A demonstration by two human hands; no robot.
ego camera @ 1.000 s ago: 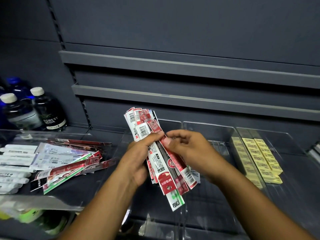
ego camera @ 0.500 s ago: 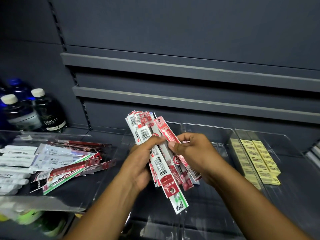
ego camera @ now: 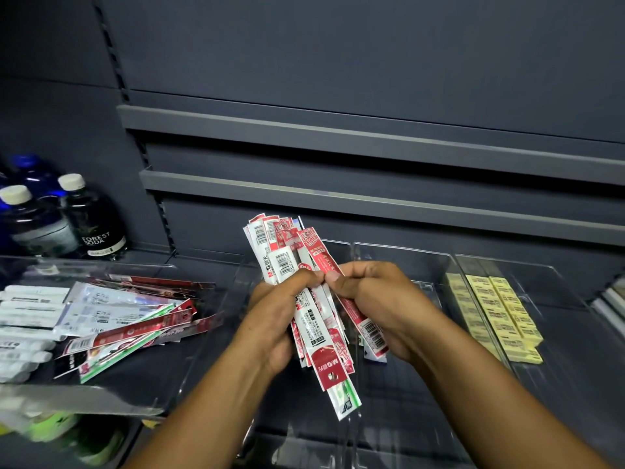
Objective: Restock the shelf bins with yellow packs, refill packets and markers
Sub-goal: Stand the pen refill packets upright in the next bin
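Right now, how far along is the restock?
Done: yellow packs lie in rows in the right bin. In hand: left hand and right hand grip a bundle of refill packets over the middle bin, not yet set down. Left: loose refill packets and white markers lie in the left tray, apparently unsorted.

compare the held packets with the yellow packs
The packets are long red-and-white strips; the yellow packs are short pale blocks. The packets are a fanned bunch gripped by the left hand and right hand; the yellow packs lie in neat rows in a clear bin. Both carry printed labels.
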